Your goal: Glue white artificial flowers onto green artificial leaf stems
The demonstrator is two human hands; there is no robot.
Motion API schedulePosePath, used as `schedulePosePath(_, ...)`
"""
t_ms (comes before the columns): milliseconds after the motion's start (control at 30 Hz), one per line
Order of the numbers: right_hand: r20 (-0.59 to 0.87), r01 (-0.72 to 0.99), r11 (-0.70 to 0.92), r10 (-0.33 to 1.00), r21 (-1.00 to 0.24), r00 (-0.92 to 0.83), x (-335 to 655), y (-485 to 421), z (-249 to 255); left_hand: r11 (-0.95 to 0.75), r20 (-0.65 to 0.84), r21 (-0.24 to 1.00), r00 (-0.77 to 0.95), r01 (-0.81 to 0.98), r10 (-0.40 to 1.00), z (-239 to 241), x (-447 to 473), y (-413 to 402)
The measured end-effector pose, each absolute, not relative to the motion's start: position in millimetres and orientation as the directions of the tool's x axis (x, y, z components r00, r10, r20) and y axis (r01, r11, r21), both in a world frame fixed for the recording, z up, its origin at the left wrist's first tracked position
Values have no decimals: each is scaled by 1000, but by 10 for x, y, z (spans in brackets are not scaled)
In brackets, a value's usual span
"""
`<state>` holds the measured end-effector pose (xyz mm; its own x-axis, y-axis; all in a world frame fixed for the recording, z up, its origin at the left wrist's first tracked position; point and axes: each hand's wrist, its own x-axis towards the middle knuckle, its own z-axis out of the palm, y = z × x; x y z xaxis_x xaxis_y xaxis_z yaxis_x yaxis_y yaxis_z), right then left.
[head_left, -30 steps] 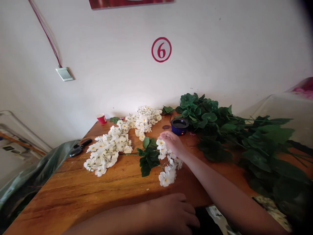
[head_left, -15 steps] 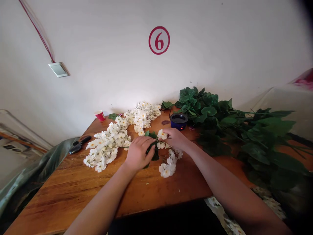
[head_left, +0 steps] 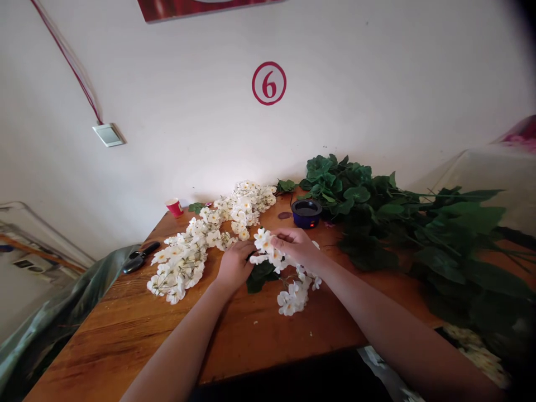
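My right hand (head_left: 299, 245) is closed on a sprig of white artificial flowers (head_left: 263, 241) with yellow centres, thumb and fingers pinching near the blossoms. More blossoms of the sprig hang below this hand, over the table. Close by on the left, my left hand (head_left: 237, 263) is closed, its fingertips hidden behind the flowers and green leaves (head_left: 260, 274). What it grips is probably the leafy stem, though the contact is covered. A long pile of white flower sprays (head_left: 180, 262) lies just left of and beyond my left hand.
Behind my right hand stands a small blue pot (head_left: 306, 214) with a lit red light. Green leaf stems (head_left: 360, 190) heap up along the right. A red paper cup (head_left: 175, 207) and a black-handled tool (head_left: 140, 258) are at the left edge of the wooden table (head_left: 121, 324).
My hands have come closer together, and the pinched flowers have shifted left toward my left hand. The left fingers have gone behind the blossoms. The camera view has tipped slightly upward.
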<state>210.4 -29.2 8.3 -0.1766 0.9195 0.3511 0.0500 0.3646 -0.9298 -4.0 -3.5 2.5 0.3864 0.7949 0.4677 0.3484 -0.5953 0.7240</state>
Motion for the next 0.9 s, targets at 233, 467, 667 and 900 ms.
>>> schedulePosePath(233, 515, 124, 502, 848, -856, 122, 2270, -246, 233, -438, 437, 873, 53, 213, 898, -22, -85, 42)
schedulePosePath(467, 381, 129, 367, 919, -921, 106, 2273, -139, 142, -267, 264, 960, -53, -79, 963, 85, -82, 15)
schedulePosePath(667, 226, -124, 227, 974, -966, 17, 2290, -145, 200, -82, 80, 908, -22, -411, 997, 211, -79, -20)
schedulePosePath(900, 209, -193, 205, 978, -960, -5, 2328, -104, 141, -24, 62, 899, 72, -438, 996, 292, -70, -92)
